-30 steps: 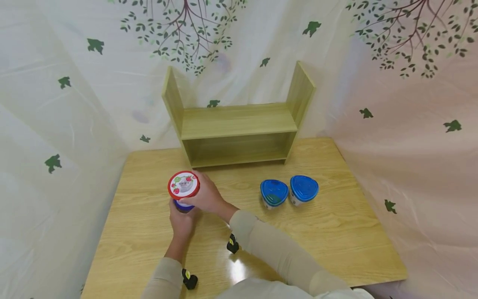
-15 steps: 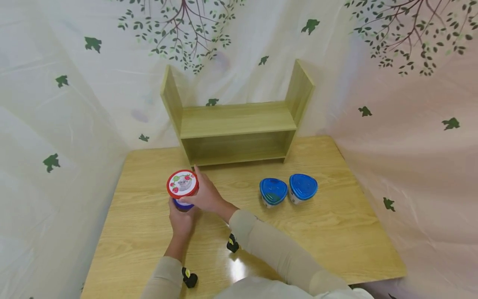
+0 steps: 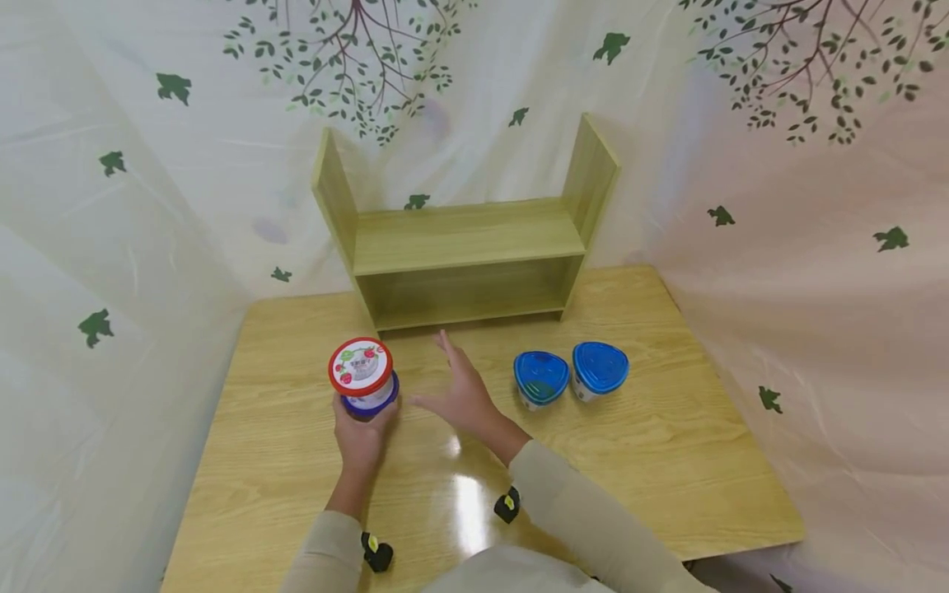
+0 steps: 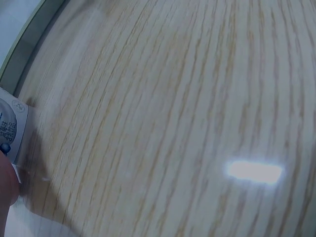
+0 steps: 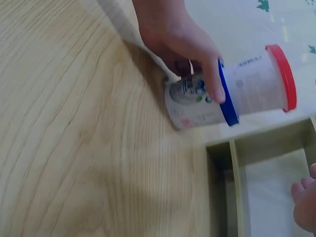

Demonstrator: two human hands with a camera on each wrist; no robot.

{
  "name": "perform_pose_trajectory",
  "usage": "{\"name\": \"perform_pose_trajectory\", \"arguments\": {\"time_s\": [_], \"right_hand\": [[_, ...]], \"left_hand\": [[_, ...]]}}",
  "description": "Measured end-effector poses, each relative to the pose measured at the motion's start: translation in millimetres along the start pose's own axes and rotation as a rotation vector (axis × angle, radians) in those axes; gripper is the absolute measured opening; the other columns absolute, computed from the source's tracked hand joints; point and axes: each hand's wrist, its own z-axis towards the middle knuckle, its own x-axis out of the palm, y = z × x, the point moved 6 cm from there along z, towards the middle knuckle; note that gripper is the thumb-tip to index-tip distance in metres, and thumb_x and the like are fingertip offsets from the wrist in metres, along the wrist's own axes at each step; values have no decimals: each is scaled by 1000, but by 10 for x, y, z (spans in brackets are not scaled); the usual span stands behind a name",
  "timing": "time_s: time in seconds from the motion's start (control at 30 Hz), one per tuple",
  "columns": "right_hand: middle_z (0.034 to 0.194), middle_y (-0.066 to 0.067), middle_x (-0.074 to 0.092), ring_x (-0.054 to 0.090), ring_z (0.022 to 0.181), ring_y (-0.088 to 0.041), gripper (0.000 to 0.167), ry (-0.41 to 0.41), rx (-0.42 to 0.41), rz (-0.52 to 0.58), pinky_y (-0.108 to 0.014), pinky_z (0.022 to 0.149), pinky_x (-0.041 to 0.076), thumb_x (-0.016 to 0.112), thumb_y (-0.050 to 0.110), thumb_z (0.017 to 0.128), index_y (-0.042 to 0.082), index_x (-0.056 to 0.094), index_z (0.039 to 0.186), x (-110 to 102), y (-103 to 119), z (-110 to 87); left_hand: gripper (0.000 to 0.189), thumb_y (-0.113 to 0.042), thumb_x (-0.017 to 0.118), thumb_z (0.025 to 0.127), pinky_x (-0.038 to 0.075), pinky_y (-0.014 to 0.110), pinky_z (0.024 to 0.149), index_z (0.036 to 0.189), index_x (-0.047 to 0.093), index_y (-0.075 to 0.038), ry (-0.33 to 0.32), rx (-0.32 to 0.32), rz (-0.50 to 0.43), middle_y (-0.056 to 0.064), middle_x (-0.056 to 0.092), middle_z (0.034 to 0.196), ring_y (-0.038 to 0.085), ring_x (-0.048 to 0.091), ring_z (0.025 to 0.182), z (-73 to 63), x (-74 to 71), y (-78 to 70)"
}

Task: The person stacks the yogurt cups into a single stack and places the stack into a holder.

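A round white tub with a red lid [image 3: 361, 366] stands on top of another white tub with a dark blue lid [image 3: 373, 409], left of centre on the table in the head view. My left hand [image 3: 359, 441] grips the lower tub near its lid; the right wrist view shows this hand [image 5: 180, 37] with its thumb on that tub's side. To the right of the stack and apart from it, my right hand [image 3: 470, 403] is spread, with thumb and fingers wide and nothing between them. Only a sliver of the lower tub [image 4: 11, 123] shows in the left wrist view.
A pale wooden two-tier shelf [image 3: 467, 239] stands at the back of the wooden table [image 3: 630, 478]. Two tubs with rounded-triangular blue lids, one tub [image 3: 541, 379] and another tub [image 3: 600, 368], stand side by side right of my right hand.
My right hand has let go of the red-lidded tub and moved away to the right, fingers spread. The left hand keeps its grip, and the stack stays in place.
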Motion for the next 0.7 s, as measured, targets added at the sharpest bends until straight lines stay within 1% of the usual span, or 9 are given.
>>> {"name": "perform_pose_trajectory", "arguments": {"time_s": [0.1, 0.17, 0.3, 0.4, 0.47, 0.57, 0.63, 0.7], "right_hand": [[160, 2, 34, 35, 145, -30, 108, -52, -2, -63, -57, 111, 37, 87, 45, 77, 25, 22, 161, -253, -84, -140], [161, -2, 32, 34, 145, -32, 105, -79, -27, -96, -59, 111, 37, 86, 45, 79, 22, 25, 161, -417, -110, -204], [162, -10, 30, 32, 146, -36, 99, -128, -80, -128, -62, 110, 36, 86, 36, 82, 13, 29, 159, -702, -126, -274], [161, -12, 31, 33, 145, -37, 91, -179, -74, -151, -61, 110, 37, 84, 31, 84, 11, 34, 157, -875, -230, -317], [159, -12, 34, 34, 144, -36, 85, -237, -54, -164, -62, 110, 37, 84, 29, 85, 11, 39, 155, -976, -346, -351], [156, -13, 39, 35, 143, -36, 80, -352, -43, -175, -62, 111, 36, 84, 27, 85, 10, 44, 152, -1099, -515, -413], [154, -15, 41, 36, 143, -36, 78, -419, -49, -177, -62, 111, 34, 84, 25, 85, 8, 46, 150, -1148, -592, -461], [153, -16, 42, 36, 142, -37, 76, -465, -65, -176, -63, 111, 34, 84, 22, 84, 5, 47, 149, -1163, -651, -510]], "left_hand": [[109, -18, 93, 73, 24, 53, 119, 158, 25, -14, 6, -24, 8, 15, 44, 151, 32, 37, 141, -5, 19, 10], [110, -19, 92, 74, 23, 53, 120, 159, 23, -16, 9, -45, 15, 14, 42, 152, 32, 35, 142, -6, 23, 23], [111, -22, 92, 75, 22, 53, 120, 160, 20, -19, 14, -70, 29, 12, 39, 155, 31, 33, 144, -1, -6, 50], [110, -23, 92, 75, 22, 53, 120, 159, 21, -19, 14, -79, 36, 11, 39, 155, 30, 32, 144, -5, -22, 61], [110, -25, 92, 75, 22, 54, 120, 159, 21, -19, 15, -74, 37, 12, 39, 155, 31, 33, 144, -4, -24, 59], [110, -28, 91, 76, 22, 55, 120, 159, 21, -18, 23, -66, 44, 12, 39, 155, 32, 32, 144, 5, -12, 55], [110, -30, 91, 75, 22, 55, 120, 159, 21, -17, 29, -59, 48, 13, 39, 155, 32, 32, 144, 11, -4, 52], [112, -31, 92, 75, 23, 56, 119, 160, 20, -18, 28, -60, 47, 13, 39, 155, 33, 33, 144, 15, -5, 55]]}}
